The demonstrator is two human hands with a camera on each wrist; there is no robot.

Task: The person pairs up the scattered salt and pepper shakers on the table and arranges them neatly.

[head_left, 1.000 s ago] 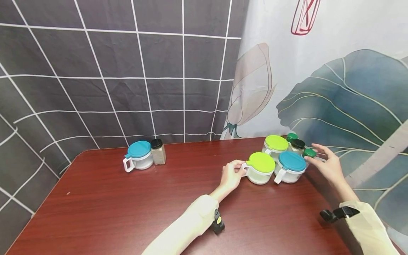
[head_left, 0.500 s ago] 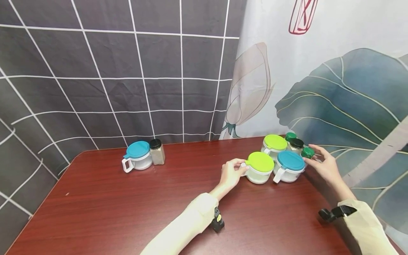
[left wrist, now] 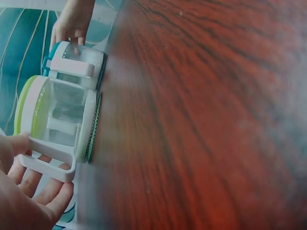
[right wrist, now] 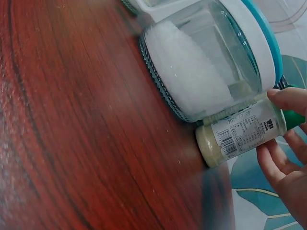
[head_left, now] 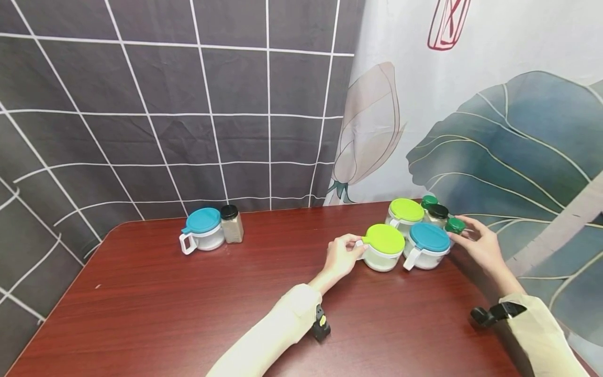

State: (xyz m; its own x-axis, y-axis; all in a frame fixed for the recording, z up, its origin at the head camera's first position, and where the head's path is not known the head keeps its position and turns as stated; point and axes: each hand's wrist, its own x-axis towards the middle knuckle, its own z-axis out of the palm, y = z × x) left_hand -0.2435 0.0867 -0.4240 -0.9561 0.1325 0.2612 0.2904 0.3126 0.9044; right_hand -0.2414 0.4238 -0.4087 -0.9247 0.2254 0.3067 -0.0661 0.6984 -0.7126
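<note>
In the head view my left hand (head_left: pixel 341 257) is at the side of a glass seasoning jar (head_left: pixel 383 246) with a lime-green lid. Its thumb and fingers hold the white handle (left wrist: pixel 50 160), seen close in the left wrist view. Over on the right, my right hand (head_left: pixel 484 250) grips a spice bottle (right wrist: pixel 242 132) with a green cap, thumb on one side and fingers on the other. Between the two hands stands a blue-lidded jar (head_left: pixel 427 246) with white grains inside, touching the bottle. All of them stand upright on the table.
Behind are another lime-lidded jar (head_left: pixel 406 212), a black-capped bottle (head_left: pixel 437 215) and a second green-capped bottle (head_left: pixel 429 201). Far left on the red-brown table (head_left: pixel 198 309), a blue-lidded jar (head_left: pixel 203 228) stands beside a black-capped bottle (head_left: pixel 233 225). Hanging cloth (head_left: pixel 245 131) borders the table's back.
The head view has shifted very slightly. Both hands keep their hold, and the jars and bottles stay in the same places.
</note>
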